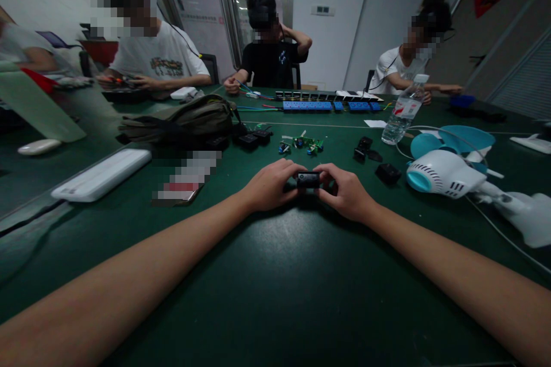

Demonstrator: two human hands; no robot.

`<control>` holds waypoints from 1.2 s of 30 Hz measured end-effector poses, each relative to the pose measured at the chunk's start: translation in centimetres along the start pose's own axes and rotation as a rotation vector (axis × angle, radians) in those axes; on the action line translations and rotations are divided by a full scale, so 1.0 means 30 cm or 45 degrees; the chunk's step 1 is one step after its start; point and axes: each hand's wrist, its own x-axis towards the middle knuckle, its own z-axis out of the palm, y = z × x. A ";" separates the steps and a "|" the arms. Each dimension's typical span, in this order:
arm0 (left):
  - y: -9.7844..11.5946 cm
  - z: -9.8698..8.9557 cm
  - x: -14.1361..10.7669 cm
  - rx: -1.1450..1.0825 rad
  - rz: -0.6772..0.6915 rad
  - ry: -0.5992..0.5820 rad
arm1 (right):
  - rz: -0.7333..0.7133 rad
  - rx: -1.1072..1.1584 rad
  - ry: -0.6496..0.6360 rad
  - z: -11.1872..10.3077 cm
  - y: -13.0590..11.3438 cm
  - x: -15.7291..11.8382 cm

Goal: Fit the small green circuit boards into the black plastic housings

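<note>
A small black box-shaped part is held between both hands over the green table. My left hand pinches its left end between thumb and fingers. At the right end, my right hand grips it the same way. Beyond the hands lie small green circuit boards with blue parts. Several black pieces rest to the right, with a black block nearer my right hand. More black blocks sit at the left, by a dark bag.
A white fan with blue blades and a water bottle stand right. Left are a white power strip, a phone-like object and the bag. Blue modules line the back; several people sit around the table.
</note>
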 end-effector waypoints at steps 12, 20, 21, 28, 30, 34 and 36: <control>-0.004 0.005 0.000 0.014 0.003 0.010 | -0.012 0.008 -0.002 0.003 0.005 0.000; -0.002 0.001 -0.001 0.010 0.008 -0.003 | 0.004 0.014 0.000 0.004 0.004 -0.001; -0.002 0.001 -0.001 0.008 0.006 0.000 | 0.001 0.013 0.001 0.004 0.004 -0.001; -0.001 0.001 0.000 0.009 0.006 0.003 | 0.008 0.004 0.000 0.003 0.004 -0.002; -0.002 0.001 -0.001 0.010 0.003 0.006 | 0.011 0.010 -0.010 0.002 0.004 -0.003; -0.003 0.001 -0.002 0.008 0.007 0.003 | -0.004 0.019 -0.017 0.001 0.005 -0.003; -0.003 0.001 -0.003 0.009 0.009 -0.006 | -0.010 0.015 -0.021 0.002 0.005 -0.003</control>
